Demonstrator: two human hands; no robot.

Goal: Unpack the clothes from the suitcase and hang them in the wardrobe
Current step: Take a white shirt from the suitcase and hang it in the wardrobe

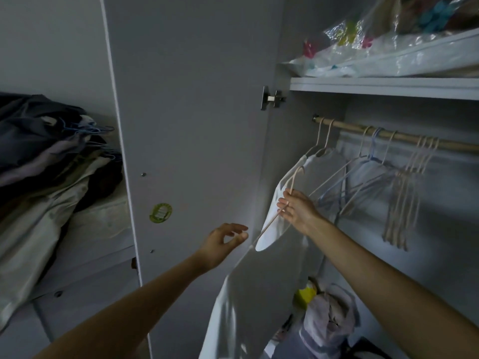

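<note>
Right hand (295, 208) pinches thin beige hanger (274, 218) carrying smooth white garment (248, 294). Left hand (223, 242) beside it, fingers loosely curled, empty. Wooden rail (404, 137) above.

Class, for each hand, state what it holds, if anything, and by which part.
Right hand grips the hanger at its neck, below the hook, white garment on it. Left hand holds nothing.
</note>
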